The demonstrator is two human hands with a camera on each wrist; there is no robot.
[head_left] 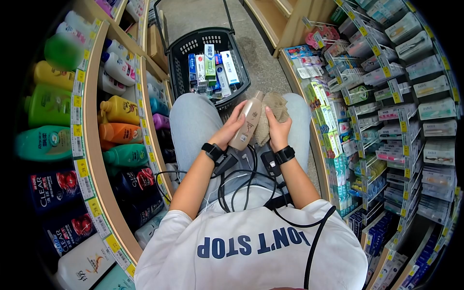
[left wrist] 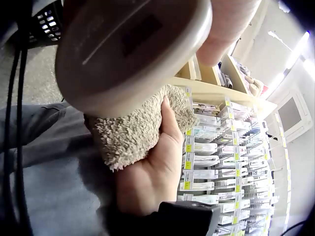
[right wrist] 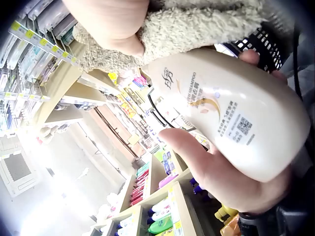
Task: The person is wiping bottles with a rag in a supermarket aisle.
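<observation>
In the head view a beige shampoo bottle leans over the lap, its cap end pointing away from the body. My left hand grips it, fingers on one side and thumb on the other, as the right wrist view shows. The label and a square code face that camera. My right hand holds a bunched, fuzzy brown-beige cloth, thumb on top of it. In the right wrist view the cloth lies along the bottle near its cap end, hiding the cap. The bottle's flat base fills the top of the left wrist view.
A black basket with several boxes stands on the floor beyond the knees. Shelves of shampoo bottles rise on the left. Hanging packs line a rack on the right. Black cables loop across the lap.
</observation>
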